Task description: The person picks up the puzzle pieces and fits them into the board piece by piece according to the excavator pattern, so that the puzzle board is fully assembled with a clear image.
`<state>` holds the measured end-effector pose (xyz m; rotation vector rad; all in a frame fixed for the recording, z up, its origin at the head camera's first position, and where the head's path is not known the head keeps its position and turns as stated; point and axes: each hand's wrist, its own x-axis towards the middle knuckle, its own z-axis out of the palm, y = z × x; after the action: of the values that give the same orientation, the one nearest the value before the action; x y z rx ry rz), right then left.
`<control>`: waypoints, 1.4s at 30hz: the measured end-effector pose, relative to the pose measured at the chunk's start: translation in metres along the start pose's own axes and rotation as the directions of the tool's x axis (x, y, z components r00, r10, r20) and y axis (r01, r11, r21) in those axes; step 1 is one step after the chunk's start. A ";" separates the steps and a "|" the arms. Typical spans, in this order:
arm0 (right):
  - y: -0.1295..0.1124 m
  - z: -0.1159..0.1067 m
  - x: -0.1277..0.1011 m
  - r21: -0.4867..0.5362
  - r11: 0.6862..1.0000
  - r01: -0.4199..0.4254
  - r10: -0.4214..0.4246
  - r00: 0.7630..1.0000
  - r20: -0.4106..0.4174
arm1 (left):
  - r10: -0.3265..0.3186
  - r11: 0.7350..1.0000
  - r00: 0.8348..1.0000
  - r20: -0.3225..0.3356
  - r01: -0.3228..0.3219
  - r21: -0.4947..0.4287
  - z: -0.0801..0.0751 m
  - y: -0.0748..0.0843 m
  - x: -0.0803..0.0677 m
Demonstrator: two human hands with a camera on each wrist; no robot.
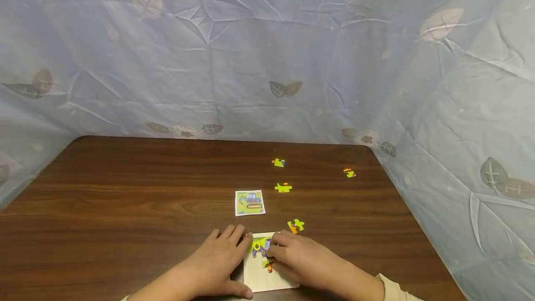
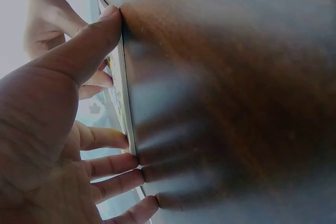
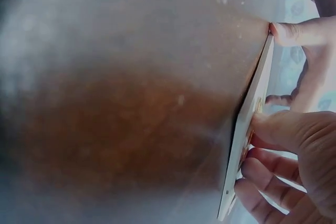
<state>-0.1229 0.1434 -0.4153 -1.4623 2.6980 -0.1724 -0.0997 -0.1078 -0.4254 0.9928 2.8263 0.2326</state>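
From the head camera, the left hand (image 1: 217,259) lies flat, bracing the puzzle board (image 1: 267,278) at the counter's (image 1: 125,189) near edge, while the right hand (image 1: 301,257) presses a piece (image 1: 261,246) in. In the left wrist view, spread fingers (image 2: 113,163) touch the board's edge; best kept firm. In the right wrist view, fingertips (image 3: 262,124) push; press evenly.

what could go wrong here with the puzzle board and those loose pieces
The left hand only steadies the white puzzle board at its edge with straight fingers, so pressure from the right hand on the pieces could slide the board. The loose piece lies close beside the right hand and might get knocked.
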 end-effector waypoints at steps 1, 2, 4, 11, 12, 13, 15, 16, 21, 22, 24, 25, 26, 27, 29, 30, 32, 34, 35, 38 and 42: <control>0.000 0.000 0.000 -0.003 1.000 -0.003 0.003 1.000 -0.003 | 0.001 1.000 1.000 -0.008 -0.001 -0.001 0.001 0.000 0.000; 0.000 0.001 0.001 -0.003 1.000 -0.005 0.005 1.000 -0.005 | 0.001 1.000 1.000 -0.016 -0.001 -0.001 0.001 0.000 0.000; 0.000 0.002 0.002 -0.006 1.000 -0.007 0.007 1.000 -0.017 | 0.003 1.000 0.999 -0.032 -0.003 0.005 0.002 -0.001 0.000; -0.002 0.003 0.004 -0.027 0.999 0.022 -0.023 0.998 -0.053 | 0.001 1.000 0.999 -0.041 -0.001 -0.003 0.003 -0.004 -0.003; -0.002 0.003 0.004 -0.028 0.999 0.022 -0.023 0.998 -0.056 | -0.001 1.000 0.999 -0.044 0.001 -0.004 0.003 -0.004 -0.003; -0.002 0.003 0.004 -0.028 0.999 0.021 -0.023 0.998 -0.060 | -0.002 1.000 0.999 -0.042 0.002 -0.004 0.003 -0.004 -0.004; -0.002 0.003 0.004 -0.023 1.000 0.021 -0.022 0.998 -0.065 | -0.003 1.000 0.999 -0.042 0.003 -0.001 0.003 -0.004 -0.003; -0.002 0.003 0.004 -0.022 1.000 0.022 -0.023 0.998 -0.066 | -0.004 1.000 0.999 -0.039 0.004 0.000 0.003 -0.004 -0.003; 0.000 0.004 0.002 0.015 0.999 0.030 -0.029 0.998 -0.055 | -0.010 1.000 1.000 -0.002 0.010 -0.005 0.002 -0.003 -0.003; 0.001 0.004 0.002 0.025 0.999 0.033 -0.032 0.998 -0.051 | -0.010 1.000 1.000 0.001 0.010 -0.003 0.001 -0.003 -0.002; 0.004 0.003 0.000 0.051 0.998 0.037 -0.035 0.998 -0.042 | -0.008 1.000 1.000 0.003 0.008 0.006 0.001 -0.003 -0.001; 0.005 0.003 -0.001 0.064 0.997 0.039 -0.037 0.999 -0.039 | -0.006 1.000 1.000 0.000 0.006 0.011 0.000 -0.003 -0.001; 0.006 0.002 -0.002 0.078 0.996 0.041 -0.038 0.999 -0.039 | -0.005 1.000 1.000 -0.003 0.005 0.016 0.000 -0.003 0.000; 0.007 0.002 -0.004 0.092 0.995 0.042 -0.039 0.998 -0.040 | -0.003 1.000 1.000 -0.005 0.003 0.017 -0.001 -0.003 0.000; 0.010 0.000 -0.007 0.131 0.991 0.039 -0.034 0.999 -0.038 | 0.000 1.000 1.000 -0.006 0.000 0.014 -0.002 -0.004 0.001; 0.011 0.000 -0.010 0.146 0.989 0.036 -0.031 0.999 -0.039 | 0.000 1.000 1.000 -0.004 0.000 0.006 -0.002 -0.004 0.001; 0.015 -0.002 -0.014 0.178 0.984 0.023 -0.017 0.999 -0.032 | 0.000 1.000 1.000 0.000 0.000 -0.002 -0.002 -0.004 0.001; 0.018 -0.006 -0.018 0.199 0.980 0.000 0.004 1.000 -0.019 | 0.000 1.000 1.000 0.004 0.000 -0.008 -0.003 -0.004 0.001; 0.021 -0.007 -0.020 0.205 0.979 -0.013 0.016 1.000 -0.014 | 0.000 1.000 1.000 0.005 0.000 -0.008 -0.002 -0.004 0.001; 0.031 -0.012 -0.026 0.208 0.976 -0.063 0.064 0.998 0.000 | 0.002 1.000 1.000 0.005 -0.002 -0.003 -0.002 -0.003 0.002; 0.049 -0.015 -0.034 0.183 0.975 -0.127 0.131 0.991 -0.015 | -0.004 1.000 1.000 0.018 0.004 -0.018 -0.002 -0.002 0.003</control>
<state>-0.1470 0.1998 -0.4072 -1.2394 2.7034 -0.4214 -0.1042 -0.1078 -0.4240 0.9803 2.8045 0.2471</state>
